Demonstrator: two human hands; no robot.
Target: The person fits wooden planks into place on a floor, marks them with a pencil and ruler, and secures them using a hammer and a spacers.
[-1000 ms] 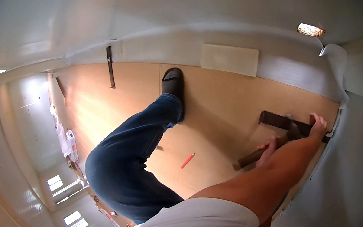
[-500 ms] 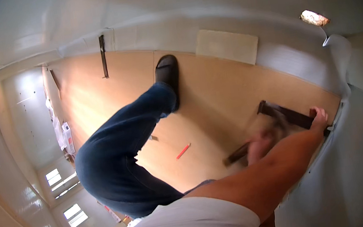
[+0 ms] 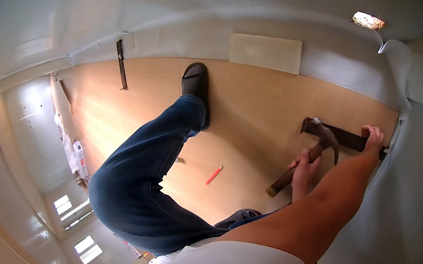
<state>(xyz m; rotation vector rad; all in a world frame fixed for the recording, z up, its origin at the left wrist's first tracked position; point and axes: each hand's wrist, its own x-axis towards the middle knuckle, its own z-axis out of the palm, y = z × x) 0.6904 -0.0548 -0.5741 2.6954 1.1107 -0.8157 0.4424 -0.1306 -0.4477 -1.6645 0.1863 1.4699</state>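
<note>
We see the left hand closed over the right end of a dark bar, which lies on the tan floor close to the grey wall sheeting on the right. The right hand is wrapped around the wooden handle of a claw hammer, its head at the bar's left part; we cannot tell whether the two touch. Left of the hammer, well apart from it, we find a red pencil. Farther off are a dark shoe, a pale rectangular panel along the floor's far edge, and a narrow dark strip.
</note>
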